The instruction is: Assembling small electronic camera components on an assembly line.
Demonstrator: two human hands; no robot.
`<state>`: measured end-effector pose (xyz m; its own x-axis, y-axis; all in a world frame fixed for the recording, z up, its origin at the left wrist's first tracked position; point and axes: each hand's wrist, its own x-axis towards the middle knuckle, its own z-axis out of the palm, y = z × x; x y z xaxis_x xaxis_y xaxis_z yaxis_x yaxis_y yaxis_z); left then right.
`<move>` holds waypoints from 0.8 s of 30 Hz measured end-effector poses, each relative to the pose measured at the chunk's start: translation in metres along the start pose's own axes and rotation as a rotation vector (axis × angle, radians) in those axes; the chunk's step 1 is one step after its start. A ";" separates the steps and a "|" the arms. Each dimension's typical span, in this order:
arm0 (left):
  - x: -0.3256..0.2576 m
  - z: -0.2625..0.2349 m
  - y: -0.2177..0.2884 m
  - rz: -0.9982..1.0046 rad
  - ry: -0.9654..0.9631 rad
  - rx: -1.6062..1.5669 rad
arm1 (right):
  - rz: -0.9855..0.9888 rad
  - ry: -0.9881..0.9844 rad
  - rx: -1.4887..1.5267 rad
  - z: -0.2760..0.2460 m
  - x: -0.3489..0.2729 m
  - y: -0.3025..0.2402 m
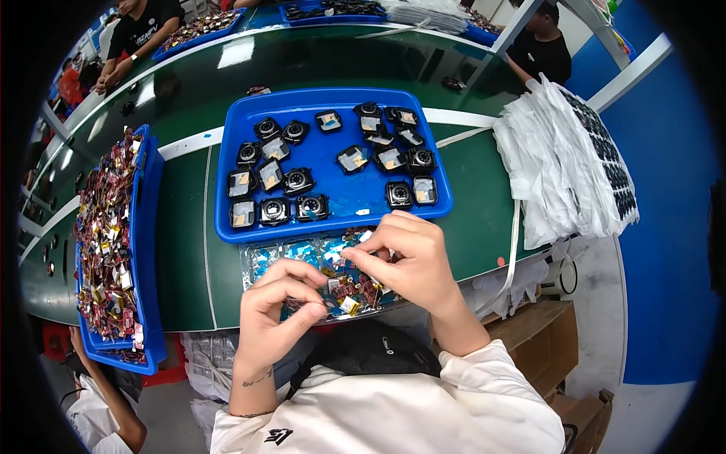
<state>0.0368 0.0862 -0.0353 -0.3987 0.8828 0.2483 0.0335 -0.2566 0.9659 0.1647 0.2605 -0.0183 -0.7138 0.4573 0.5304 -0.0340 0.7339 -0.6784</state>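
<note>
Glossy blue plastic tray [333, 216] at centre; shiny dark-green table [189, 265]; crinkled metallic foil sheet [261, 261] below; matt white plastic bags [560, 159] at right.

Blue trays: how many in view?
4. One ahead of the hands, holding small black parts; one at the left, full of small pieces; two at the far side of the table, top left and top centre. More may be hidden.

A big blue plastic tray [333, 204] on the dark green worktop [181, 250] holds small black square parts [296, 180]. A second blue tray [147, 227] sits at the left, full of shiny red and gold bits [106, 242]. A pile of white bags [560, 166] lies at the right.
</note>
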 end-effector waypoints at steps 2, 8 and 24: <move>0.004 -0.006 -0.005 0.021 0.153 -0.049 | -0.055 -0.245 -0.260 -0.003 0.006 -0.003; 0.013 -0.011 -0.008 -0.068 0.354 -0.142 | -0.249 -0.225 -0.318 -0.026 0.075 0.049; 0.012 -0.012 -0.012 -0.149 0.312 -0.256 | 0.047 -0.471 -0.282 -0.005 0.106 0.072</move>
<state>0.0209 0.0956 -0.0445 -0.6412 0.7665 0.0354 -0.2586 -0.2593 0.9305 0.0904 0.3648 -0.0085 -0.9481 0.2660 0.1743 0.1480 0.8541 -0.4987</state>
